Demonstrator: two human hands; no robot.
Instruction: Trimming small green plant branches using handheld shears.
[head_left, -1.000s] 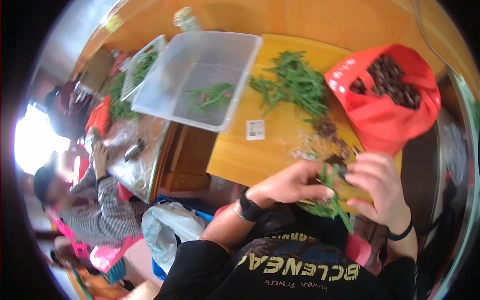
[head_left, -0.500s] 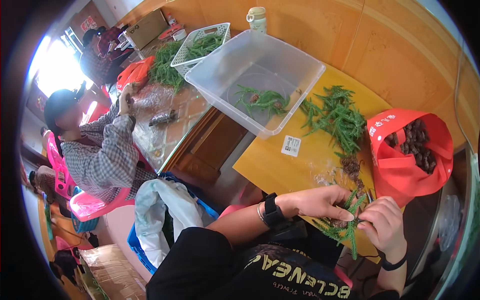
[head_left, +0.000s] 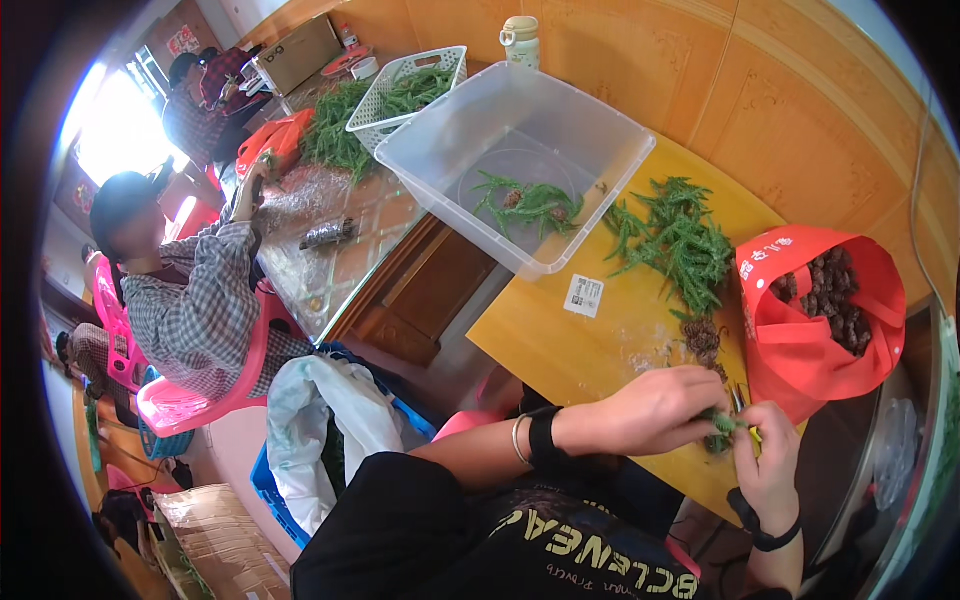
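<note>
Head view gives me both bare hands at the near right, low over the yellow tabletop (head_left: 540, 335). I see the left hand (head_left: 655, 410) curled into a narrow grip, thumb and fingers closed on a green evergreen sprig (head_left: 721, 425). The right hand (head_left: 768, 450) meets that sprig at its right end, fingers bent and close together; from where I sit I cannot tell whether they pinch it (the fingertips are too small to read).

Just beyond the hands, brown pinecones (head_left: 701, 336) lie on the tabletop, with a pile of evergreen sprigs (head_left: 685, 235) farther off. To their right I have a red bag (head_left: 785, 350) holding more pinecones; to the far left, a clear plastic bin (head_left: 450, 150) with sprigs and pinecones in it.
</note>
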